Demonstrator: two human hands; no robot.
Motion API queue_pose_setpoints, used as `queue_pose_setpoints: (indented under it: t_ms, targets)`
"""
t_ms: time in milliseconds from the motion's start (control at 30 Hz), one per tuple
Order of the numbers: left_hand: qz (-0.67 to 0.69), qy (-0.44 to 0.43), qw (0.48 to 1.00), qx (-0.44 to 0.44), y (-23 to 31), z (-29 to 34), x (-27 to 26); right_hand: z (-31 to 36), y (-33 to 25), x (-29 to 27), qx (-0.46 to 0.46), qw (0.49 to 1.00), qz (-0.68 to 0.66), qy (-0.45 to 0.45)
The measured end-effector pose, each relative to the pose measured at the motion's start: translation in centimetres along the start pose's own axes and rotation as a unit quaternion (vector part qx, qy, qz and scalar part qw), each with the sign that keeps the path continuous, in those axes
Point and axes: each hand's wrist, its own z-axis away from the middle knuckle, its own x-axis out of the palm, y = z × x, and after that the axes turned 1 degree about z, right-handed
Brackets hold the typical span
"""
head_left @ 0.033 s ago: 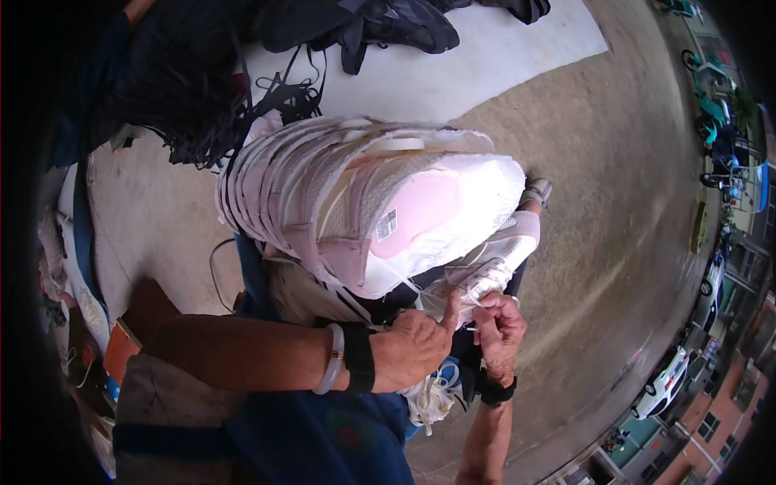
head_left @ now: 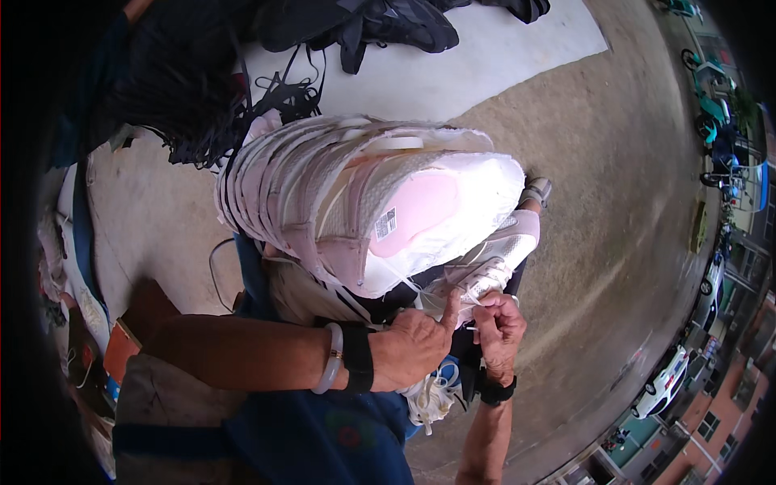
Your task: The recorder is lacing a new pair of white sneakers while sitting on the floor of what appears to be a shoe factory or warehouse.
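Observation:
On my lap lies a white and pink shoe upper, its lace area turned toward my hands. My right hand pinches a thin white shoelace between thumb and fingers beside the upper's eyelets. From the left, my left hand rests at the near end of the upper, index finger straight and pressed against it near the lace, other fingers curled in, their tips hidden. Just beyond my hands stands a row of nested pale pink and white shoe uppers. The nearest one shows a pink inner with a small label.
A bunch of white laces hangs below my left hand. Black shoes lie on a white sheet at the far side, and black laces pile up at the far left. Scooters and parked cars stand off to the right.

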Motion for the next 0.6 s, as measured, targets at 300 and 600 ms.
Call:
queue_pose_setpoints:
  t_ms: [300,600]
  targets:
    - [0.206,-0.120,0.970,-0.057,-3.6,-0.8,-5.5,2.1,-1.7,1.3,0.013,0.998,-0.042,0.054]
    - [0.250,-0.045,0.954,-0.158,-3.5,-2.3,-6.5,3.9,-1.2,0.5,0.031,0.998,-0.036,0.046]
